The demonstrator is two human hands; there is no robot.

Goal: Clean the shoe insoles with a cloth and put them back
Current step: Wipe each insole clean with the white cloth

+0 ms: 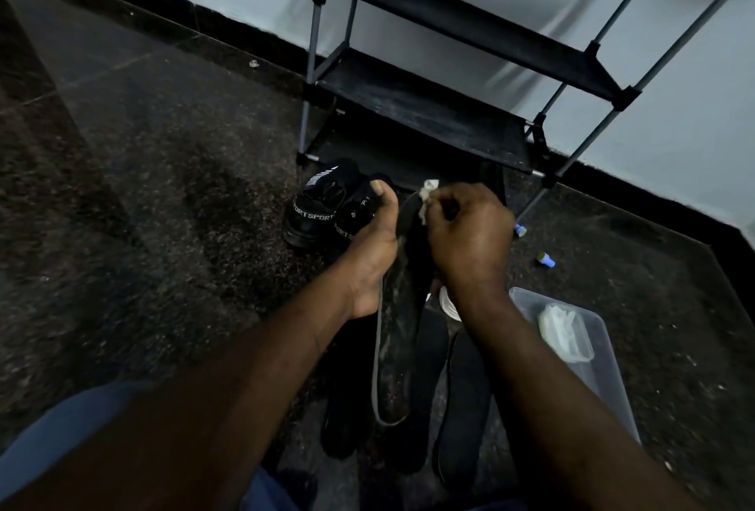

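A long dark insole [398, 343] with a grey edge is held up lengthwise in front of me. My left hand [374, 249] grips its left side near the top. My right hand [470, 236] is closed on a small white cloth [428, 193] pressed against the insole's upper end. Under it, other dark insoles [463, 408] lie on the floor. A pair of black shoes [316, 208] with "SPORT" lettering stands just beyond my left hand.
A black shoe rack [449, 101] with grey poles stands against the wall ahead. A clear plastic tub [604, 371] holding white cloths sits on the right. Two small blue items [546, 260] lie on the dark speckled floor near the rack.
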